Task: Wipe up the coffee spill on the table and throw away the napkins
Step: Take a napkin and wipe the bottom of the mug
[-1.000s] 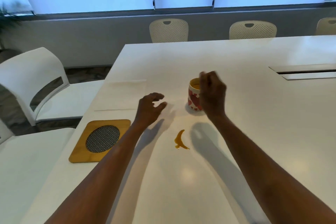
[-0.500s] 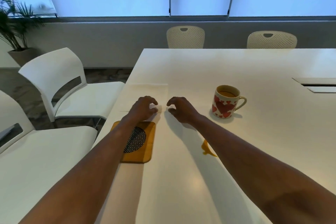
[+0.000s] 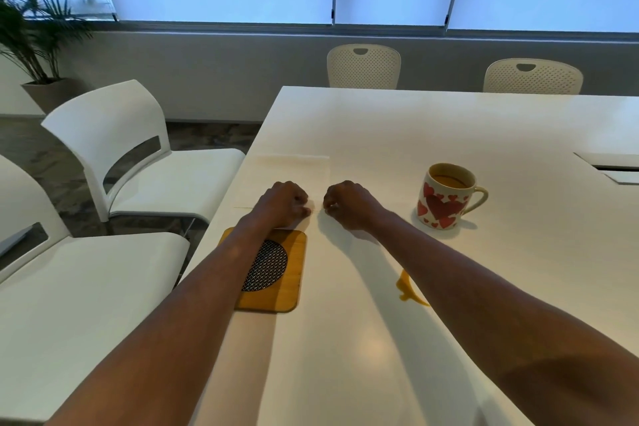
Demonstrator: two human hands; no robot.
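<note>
A white napkin lies flat on the white table near its left edge. Both hands sit at the napkin's near right corner with fingers curled. My left hand pinches the near edge. My right hand pinches at the corner, a small gap from the left one. A small brown coffee spill lies on the table closer to me, partly hidden under my right forearm.
A white mug with red hearts, full of coffee, stands right of my right hand. A wooden trivet with a dark mesh centre lies under my left forearm. White chairs line the left side. A cable hatch is at far right.
My right hand left the mug and came left to the napkin. My left hand reached forward to the napkin's near edge. Both hands have curled tighter there, and the view has shifted left.
</note>
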